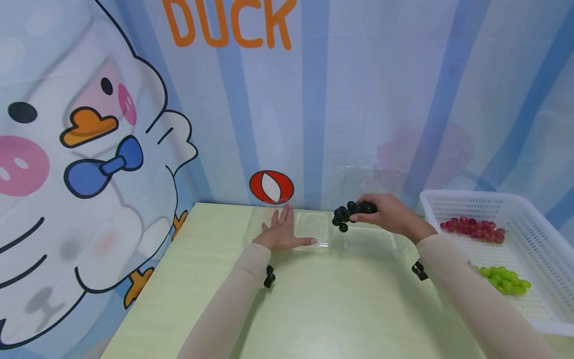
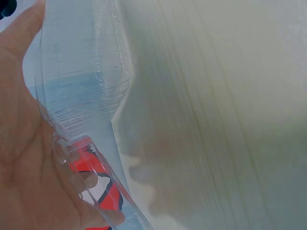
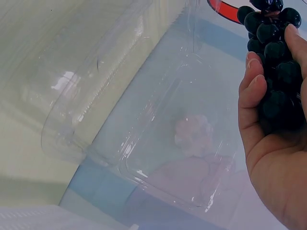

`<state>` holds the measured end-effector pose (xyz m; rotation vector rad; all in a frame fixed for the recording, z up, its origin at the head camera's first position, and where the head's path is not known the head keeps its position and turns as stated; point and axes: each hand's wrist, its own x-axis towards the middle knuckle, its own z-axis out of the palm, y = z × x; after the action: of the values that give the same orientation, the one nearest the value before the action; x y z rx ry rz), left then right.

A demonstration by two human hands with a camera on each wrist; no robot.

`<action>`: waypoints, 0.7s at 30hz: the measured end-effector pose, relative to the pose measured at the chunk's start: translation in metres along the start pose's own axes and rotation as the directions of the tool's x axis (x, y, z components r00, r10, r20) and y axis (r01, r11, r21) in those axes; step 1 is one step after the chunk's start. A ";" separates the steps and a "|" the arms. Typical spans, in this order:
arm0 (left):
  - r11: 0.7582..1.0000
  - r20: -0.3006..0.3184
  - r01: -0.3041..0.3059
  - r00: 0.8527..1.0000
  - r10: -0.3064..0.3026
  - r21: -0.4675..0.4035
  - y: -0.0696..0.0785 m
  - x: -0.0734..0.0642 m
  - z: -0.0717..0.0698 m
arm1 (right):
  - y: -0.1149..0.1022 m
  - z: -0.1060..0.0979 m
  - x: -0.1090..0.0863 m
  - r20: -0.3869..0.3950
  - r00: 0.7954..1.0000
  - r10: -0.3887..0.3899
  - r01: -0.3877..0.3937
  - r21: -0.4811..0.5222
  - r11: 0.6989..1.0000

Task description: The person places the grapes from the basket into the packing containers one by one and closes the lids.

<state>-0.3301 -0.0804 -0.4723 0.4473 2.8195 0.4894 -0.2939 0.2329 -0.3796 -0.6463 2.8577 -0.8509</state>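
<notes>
My right hand [image 1: 390,214] grips a bunch of black grapes [image 1: 344,214] above a clear plastic box [image 1: 374,242], whose see-through lid [image 1: 372,180] stands up against the backdrop. In the right wrist view, the fingers and thumb wrap round the dark grapes [image 3: 276,50]. Farther left, my left hand [image 1: 280,234] spreads its straight fingers and thumb over another clear plastic container [image 1: 312,227]. The left wrist view shows the palm beside this clear plastic [image 2: 81,62], with fingertips [image 2: 115,218] at its edge, partly seen through it.
At the right stands a white perforated basket [image 1: 475,195], holding a bunch of red grapes [image 1: 474,229] and a bunch of green grapes [image 1: 504,280]. Behind the pale wooden table [image 1: 332,309] hangs a striped blue backdrop [image 1: 358,99] with a printed duck [image 1: 148,209].
</notes>
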 end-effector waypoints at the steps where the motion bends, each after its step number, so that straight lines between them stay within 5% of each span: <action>1: 1.000 0.001 0.000 1.000 0.000 -0.001 0.000 0.000 0.000 | 0.000 0.001 0.001 0.005 1.000 -0.002 0.002 0.005 1.000; 21: 1.000 -0.008 0.004 1.000 -0.004 0.000 0.004 -0.003 -0.002 | -0.011 0.029 0.020 0.028 0.999 -0.032 0.032 0.029 0.999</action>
<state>-0.3267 -0.0788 -0.4689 0.4411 2.8276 0.4913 -0.3021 0.2011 -0.3971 -0.6969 2.8119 -0.8777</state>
